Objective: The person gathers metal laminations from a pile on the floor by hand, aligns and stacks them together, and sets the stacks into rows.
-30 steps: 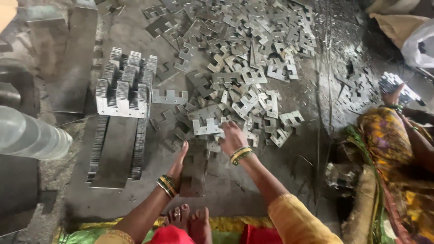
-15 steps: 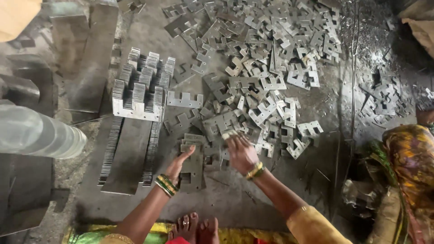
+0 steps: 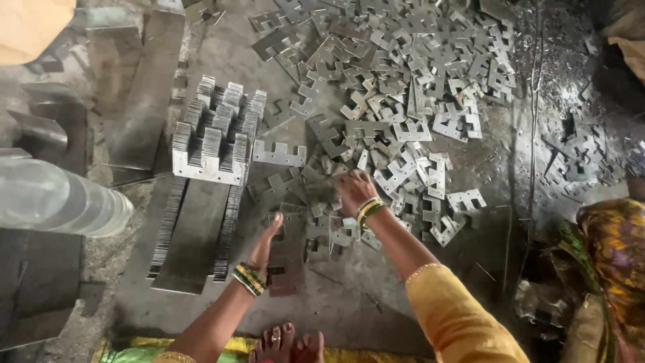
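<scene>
From the head camera, the left hand point(image 3: 263, 247) lies flat, fingers straight, against a small upright stack of grey stamped metal plates point(image 3: 287, 252) on the dusty floor. The right hand point(image 3: 352, 191) (green and gold bangles at its wrist) curls down onto the scattered pile of grey E-shaped metal stampings point(image 3: 396, 101); whether it grips one, I cannot tell. A taller neat block of stacked grey laminations point(image 3: 213, 131) stands well left.

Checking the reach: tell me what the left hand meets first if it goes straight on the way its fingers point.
Probably the loose E-shaped metal plate: the left hand points up along the flat stack toward it; depth is unclear.
</scene>
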